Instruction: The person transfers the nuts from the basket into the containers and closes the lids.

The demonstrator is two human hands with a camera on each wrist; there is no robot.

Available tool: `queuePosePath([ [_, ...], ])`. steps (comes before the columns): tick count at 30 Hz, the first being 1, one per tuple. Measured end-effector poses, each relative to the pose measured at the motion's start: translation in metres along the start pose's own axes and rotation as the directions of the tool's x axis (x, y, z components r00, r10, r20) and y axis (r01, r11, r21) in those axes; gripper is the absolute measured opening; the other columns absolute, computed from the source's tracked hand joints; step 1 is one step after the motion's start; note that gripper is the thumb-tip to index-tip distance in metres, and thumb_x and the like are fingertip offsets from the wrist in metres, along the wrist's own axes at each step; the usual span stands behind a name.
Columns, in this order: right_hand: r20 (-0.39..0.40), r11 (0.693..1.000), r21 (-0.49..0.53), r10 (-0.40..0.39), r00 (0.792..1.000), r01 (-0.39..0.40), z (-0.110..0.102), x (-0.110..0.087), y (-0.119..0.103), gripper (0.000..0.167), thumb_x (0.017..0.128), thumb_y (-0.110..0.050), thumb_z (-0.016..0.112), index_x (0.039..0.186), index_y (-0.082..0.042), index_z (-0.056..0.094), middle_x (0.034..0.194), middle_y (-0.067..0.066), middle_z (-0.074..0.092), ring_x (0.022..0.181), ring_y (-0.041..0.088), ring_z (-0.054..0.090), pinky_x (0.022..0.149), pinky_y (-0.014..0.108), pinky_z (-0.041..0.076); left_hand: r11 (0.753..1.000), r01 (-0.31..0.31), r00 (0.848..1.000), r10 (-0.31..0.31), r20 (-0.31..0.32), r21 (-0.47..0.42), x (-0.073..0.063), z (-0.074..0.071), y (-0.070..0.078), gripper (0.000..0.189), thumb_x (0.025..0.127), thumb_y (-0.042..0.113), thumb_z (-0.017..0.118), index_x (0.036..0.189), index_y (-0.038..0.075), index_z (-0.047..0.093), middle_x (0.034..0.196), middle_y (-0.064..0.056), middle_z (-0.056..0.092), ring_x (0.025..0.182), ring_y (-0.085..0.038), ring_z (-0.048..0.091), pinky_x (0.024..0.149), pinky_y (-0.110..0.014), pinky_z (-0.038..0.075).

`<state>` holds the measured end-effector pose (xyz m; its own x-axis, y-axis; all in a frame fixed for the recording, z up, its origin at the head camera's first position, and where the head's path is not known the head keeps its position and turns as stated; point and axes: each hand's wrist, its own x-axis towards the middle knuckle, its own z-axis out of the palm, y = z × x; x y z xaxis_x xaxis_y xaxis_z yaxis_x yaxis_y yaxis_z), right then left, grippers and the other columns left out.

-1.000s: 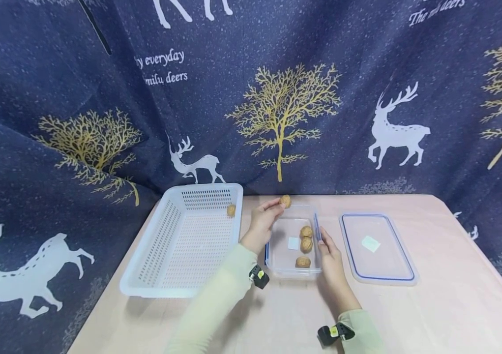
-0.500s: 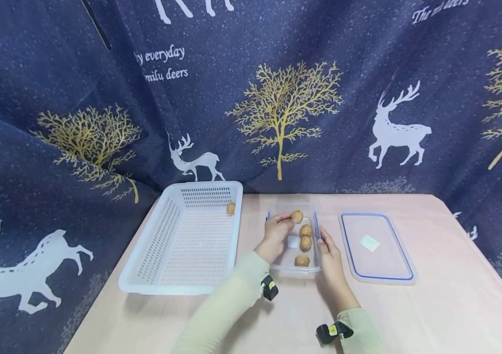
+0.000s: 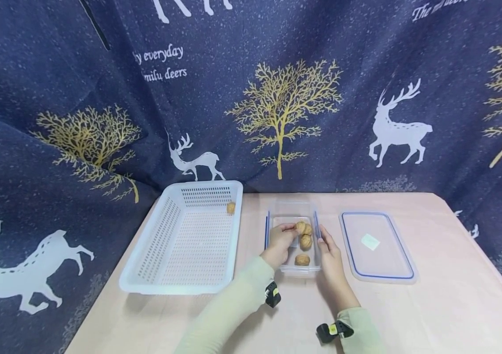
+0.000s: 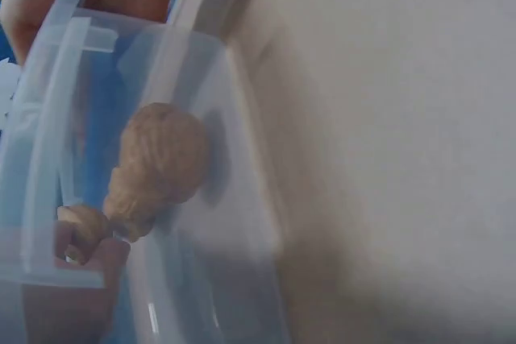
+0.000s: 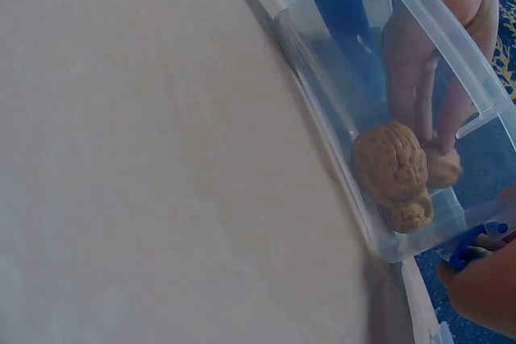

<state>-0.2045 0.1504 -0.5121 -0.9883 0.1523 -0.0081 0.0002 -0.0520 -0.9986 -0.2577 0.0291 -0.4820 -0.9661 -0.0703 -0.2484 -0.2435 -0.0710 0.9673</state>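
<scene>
My left hand (image 3: 280,242) reaches into a clear plastic food container (image 3: 300,269) and pinches a walnut (image 3: 300,227) at its fingertips. That walnut overlaps another walnut (image 3: 308,229) in the head view. Nearer to me in the container lie a second walnut (image 3: 306,242) and a third (image 3: 302,259). Seen through the wall in the right wrist view, the left fingers (image 5: 409,78) point down onto the pinched walnut (image 5: 443,168). My right hand (image 3: 331,255) lies along the container's right outer side, its fairly straight fingers touching the wall beside a blue-edged latch flap (image 5: 476,246).
A white perforated basket (image 3: 142,285) stands to the left, with one walnut (image 3: 230,208) by its far right corner. The container's blue-sealed lid (image 3: 381,263) lies flat on the pink tabletop (image 3: 445,305) to the right. A dark printed cloth (image 3: 321,162) hangs behind the table.
My left hand has carried the walnut from above the container's far left corner down and right, to beside the other walnuts inside. The right hand has stayed against the container's side.
</scene>
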Motion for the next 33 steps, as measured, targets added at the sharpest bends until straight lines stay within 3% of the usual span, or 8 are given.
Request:
queuePosePath([
  [9, -0.007, 1.0, -0.029, 0.011, 1.0, -0.011, 0.0, 0.0, -0.001, 0.048, 0.104, -0.01, 0.031, 0.152, -0.009, 0.025, 0.158, 0.011, 0.02, 0.146, 0.027, 0.012, 0.12, 0.042, 0.008, 1.0, 0.017, 0.999, -0.017, -0.03, 0.003, -0.004, 0.0, -0.004, 0.025, 0.081, -0.009, 0.064, 0.106, -0.008, 0.065, 0.101, -0.015, 0.067, 0.093, -0.02, 0.061, 0.088, -0.03, 0.052],
  [21, 0.003, 0.998, -0.057, -0.019, 1.0, 0.019, 0.0, 0.0, -0.002, 0.049, 0.104, -0.009, 0.031, 0.152, -0.007, 0.024, 0.158, 0.013, 0.02, 0.146, 0.029, 0.012, 0.12, 0.041, 0.008, 0.998, -0.056, 0.998, 0.057, -0.035, 0.017, 0.0, 0.002, 0.004, 0.039, 0.079, -0.01, 0.059, 0.118, -0.011, 0.059, 0.118, -0.024, 0.062, 0.106, -0.029, 0.061, 0.091, -0.03, 0.053],
  [27, 0.009, 0.997, -0.068, -0.024, 1.0, 0.025, -0.001, -0.001, -0.003, 0.049, 0.104, -0.01, 0.03, 0.152, -0.007, 0.022, 0.159, 0.012, 0.019, 0.146, 0.028, 0.011, 0.12, 0.04, 0.007, 0.997, -0.067, 0.996, 0.069, -0.064, 0.028, 0.004, 0.003, 0.014, 0.034, 0.083, -0.008, 0.061, 0.117, -0.009, 0.061, 0.12, -0.023, 0.061, 0.104, -0.027, 0.062, 0.089, -0.029, 0.053],
  [33, 0.003, 0.999, -0.035, -0.007, 1.0, 0.007, 0.0, -0.001, -0.004, 0.049, 0.105, -0.011, 0.029, 0.153, -0.008, 0.022, 0.159, 0.011, 0.019, 0.146, 0.027, 0.011, 0.12, 0.04, 0.007, 0.996, -0.085, 0.995, 0.085, -0.048, -0.001, 0.008, 0.003, 0.031, 0.033, 0.084, -0.008, 0.061, 0.116, -0.008, 0.061, 0.119, -0.021, 0.063, 0.109, -0.03, 0.061, 0.095, -0.032, 0.05],
])
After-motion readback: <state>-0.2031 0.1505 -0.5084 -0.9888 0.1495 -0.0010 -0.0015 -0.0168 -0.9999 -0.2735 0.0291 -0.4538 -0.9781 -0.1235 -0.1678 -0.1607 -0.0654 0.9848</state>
